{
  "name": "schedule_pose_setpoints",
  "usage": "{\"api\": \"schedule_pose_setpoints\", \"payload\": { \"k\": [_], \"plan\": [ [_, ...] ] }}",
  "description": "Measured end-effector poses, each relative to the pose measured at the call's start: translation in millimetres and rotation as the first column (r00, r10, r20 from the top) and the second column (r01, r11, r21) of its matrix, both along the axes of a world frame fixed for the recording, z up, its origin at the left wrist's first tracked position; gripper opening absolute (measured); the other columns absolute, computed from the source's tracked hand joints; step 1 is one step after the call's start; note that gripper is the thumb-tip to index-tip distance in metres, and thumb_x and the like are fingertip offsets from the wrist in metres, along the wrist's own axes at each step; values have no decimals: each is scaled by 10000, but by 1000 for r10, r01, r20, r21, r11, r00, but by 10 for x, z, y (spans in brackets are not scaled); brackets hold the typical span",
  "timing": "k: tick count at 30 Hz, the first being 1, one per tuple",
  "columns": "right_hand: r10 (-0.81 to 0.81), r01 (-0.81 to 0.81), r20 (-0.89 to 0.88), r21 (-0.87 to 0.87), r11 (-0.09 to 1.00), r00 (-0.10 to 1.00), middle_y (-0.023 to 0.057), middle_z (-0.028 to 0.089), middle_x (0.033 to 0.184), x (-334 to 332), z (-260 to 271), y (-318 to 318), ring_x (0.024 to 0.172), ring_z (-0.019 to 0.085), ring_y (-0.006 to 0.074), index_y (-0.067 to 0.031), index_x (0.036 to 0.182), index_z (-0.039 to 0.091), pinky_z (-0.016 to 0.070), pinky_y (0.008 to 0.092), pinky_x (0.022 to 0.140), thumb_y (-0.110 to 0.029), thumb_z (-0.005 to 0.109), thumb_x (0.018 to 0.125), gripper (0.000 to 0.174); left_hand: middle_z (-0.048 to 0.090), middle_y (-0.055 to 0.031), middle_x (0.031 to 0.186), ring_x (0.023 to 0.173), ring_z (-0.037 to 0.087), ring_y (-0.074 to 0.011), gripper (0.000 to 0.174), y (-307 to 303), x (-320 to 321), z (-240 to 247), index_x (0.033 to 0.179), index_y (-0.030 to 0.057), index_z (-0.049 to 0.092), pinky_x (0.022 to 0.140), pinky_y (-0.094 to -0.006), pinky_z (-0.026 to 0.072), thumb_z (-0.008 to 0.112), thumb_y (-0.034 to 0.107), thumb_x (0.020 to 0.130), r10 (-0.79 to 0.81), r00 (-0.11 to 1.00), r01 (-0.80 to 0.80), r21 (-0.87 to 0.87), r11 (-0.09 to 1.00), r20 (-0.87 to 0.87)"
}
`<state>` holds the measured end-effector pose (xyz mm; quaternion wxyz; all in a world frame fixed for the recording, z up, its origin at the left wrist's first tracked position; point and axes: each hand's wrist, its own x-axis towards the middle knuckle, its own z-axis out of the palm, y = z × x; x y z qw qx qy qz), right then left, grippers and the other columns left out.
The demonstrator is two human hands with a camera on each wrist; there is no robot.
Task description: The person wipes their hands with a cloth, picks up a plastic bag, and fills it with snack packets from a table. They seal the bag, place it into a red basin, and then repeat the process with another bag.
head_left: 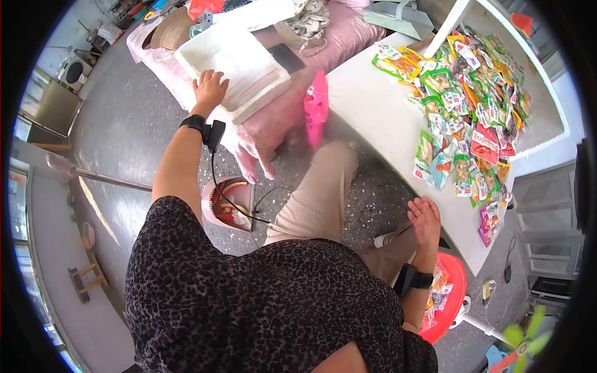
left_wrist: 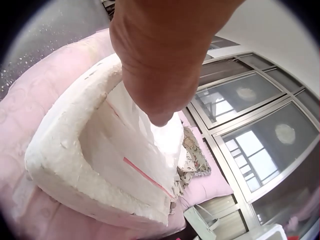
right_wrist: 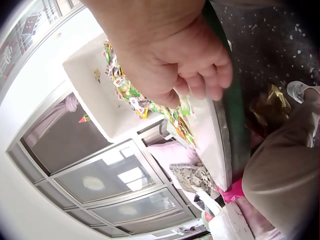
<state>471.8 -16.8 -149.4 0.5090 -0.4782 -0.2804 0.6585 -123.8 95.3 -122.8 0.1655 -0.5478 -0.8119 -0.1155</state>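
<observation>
- Grip: your left hand (head_left: 210, 92), fingers apart, nothing held, is at the white foam box (head_left: 264, 93) (contact unclear); your right hand (head_left: 425, 219), loose and empty, is beside the table (head_left: 367, 87).
- Packets (head_left: 460, 102) heap beyond your right hand; a careless sweep could knock some off.
- Left-hand pressure could tip the box on its likely soft pink cover (head_left: 155, 68).
- Head view shows the red basin (head_left: 459, 286) beside your right forearm (head_left: 415, 306); right wrist view misses it.

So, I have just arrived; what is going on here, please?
A person has the left hand over the edge of a white box on a pink cover; whether they touch is unclear. The right hand, open and apparently holding nothing, is beside the white table, where colourful packets lie heaped. More packets are in a red basin.
</observation>
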Motion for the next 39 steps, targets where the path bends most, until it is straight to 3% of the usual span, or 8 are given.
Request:
{"api": "schedule_pose_setpoints", "payload": {
  "k": [7, 11, 15, 18, 23, 30, 33, 39],
  "plan": [
    [-15, 15, 1, 2, 1000, 1000, 81, 531, 929, 29, 2, -49, 855, 530, 204, -52, 1014, 436, 437, 287, 664, -144, 453, 819, 216, 522, -57, 1003, 1043, 413, -218, 213, 1, 126, 176, 854, 125, 571, 926, -457, 225, 414, 242, 769, -10, 990, -41, -362, 931, -138],
    [-26, 26, 3, 1, 1000, 1000, 79, 531, 923, 11, 40, -72, 847, 532, 200, -54, 1008, 438, 437, 287, 660, -152, 453, 820, 213, 566, -133, 830, 828, 522, -320, 220, 154, -96, 191, 817, 68, 557, 727, -384, 411, 393, 206, 767, -73, 993, 71, 25, 997, 90],
    [-18, 19, -13, 17, 1000, 1000, 74, 533, 919, 27, 5, -64, 840, 533, 198, -58, 1000, 440, 438, 287, 660, -152, 450, 820, 203, 563, -186, 802, 792, 526, -350, 245, 248, -203, 447, 837, 36, 537, 679, -397, 411, 420, 232, 750, -140, 927, 35, 294, 955, 347],
    [-6, 7, -34, 27, 1000, 999, 73, 534, 917, 48, 0, -68, 836, 534, 197, -61, 1000, 440, 438, 287, 661, -151, 451, 820, 201, 569, -178, 782, 745, 553, -316, 234, 309, -348, 613, 844, 37, 540, 657, -370, 423, 439, 226, 751, -178, 877, 57, 272, 961, 446],
    [-13, 14, -43, 16, 1000, 999, 75, 532, 920, 74, -22, -87, 836, 532, 201, -66, 1006, 437, 437, 295, 662, -151, 455, 817, 208, 517, -34, 588, 443, 458, -109, 186, 200, -590, 854, 829, 44, 537, 413, -238, 367, 427, 172, 753, -196, 650, -135, 366, 921, 734],
    [-29, 28, -25, -29, 999, 999, 80, 524, 927, 90, -107, -83, 834, 527, 209, -64, 1013, 434, 432, 301, 655, -170, 459, 816, 225, 511, -79, 775, 549, 481, -113, 179, -20, -691, 1042, 952, 56, 472, 435, -213, 405, 406, 120, 798, -238, 292, -520, 362, 774, 926],
    [-39, 39, -2, -40, 998, 999, 76, 525, 918, 77, -107, -69, 825, 530, 204, -61, 1013, 433, 430, 297, 653, -173, 459, 816, 228, 509, -72, 843, 613, 531, -137, 137, 154, -842, 1094, 887, 71, 484, 487, -207, 422, 388, 134, 813, -387, 156, -469, 413, 781, 909],
    [-45, 49, 51, -75, 996, 998, 63, 530, 896, 22, -76, -29, 816, 534, 189, -61, 1008, 435, 433, 292, 644, -171, 463, 812, 226, 526, -22, 857, 665, 540, -139, 157, 806, -891, 1589, 899, 67, 500, 580, -252, 427, 438, 125, 767, -545, 240, -119, 581, 805, 804]
  ]
}}
